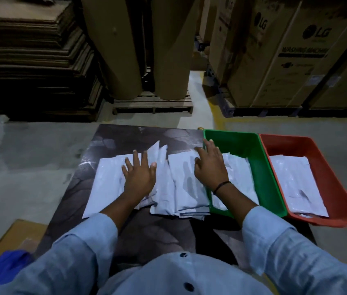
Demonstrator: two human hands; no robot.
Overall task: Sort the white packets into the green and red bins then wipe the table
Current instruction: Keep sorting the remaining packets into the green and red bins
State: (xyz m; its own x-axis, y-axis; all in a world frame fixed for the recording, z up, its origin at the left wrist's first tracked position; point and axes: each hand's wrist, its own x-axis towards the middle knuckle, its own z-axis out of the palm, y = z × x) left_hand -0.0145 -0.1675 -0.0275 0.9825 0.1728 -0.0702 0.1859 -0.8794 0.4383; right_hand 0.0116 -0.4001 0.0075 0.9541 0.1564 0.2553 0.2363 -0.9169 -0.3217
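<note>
on the table before you: a dark, marble-patterned table [125, 137] carries a loose, overlapping heap of white packets [181, 188] at its middle, with a few corners standing up on the far side.
your left hand: the left hand [139, 175] lies palm down on the left part of the heap, fingers straight and spread wide; it presses flat and grasps nothing.
your right hand: the right hand [210, 167] rests palm down on the right part of the heap, fingers stretched forward and slightly apart, with nothing pinched or wrapped. a dark wristband [221, 186] circles its wrist.
green bin: the green bin [261, 179] stands on the right of the table, and the heap reaches its left wall. your right forearm crosses its near left corner. a sorted packet [238, 173] lies on its floor.
red bin: the red bin [327, 177] sits just right of the green one, wall against wall, with flat packets [296, 184] inside.
sleeves: light blue sleeves [274, 241] cover both forearms, stopping short of the wrists.
lower left: a blue cloth [4, 267] lies beside the table.
background: printed cartons [285, 60] stand at right, tall cardboard rolls [121, 50] on a wooden pallet [151, 103] at centre, and stacked flat cardboard [30, 60] at left.
</note>
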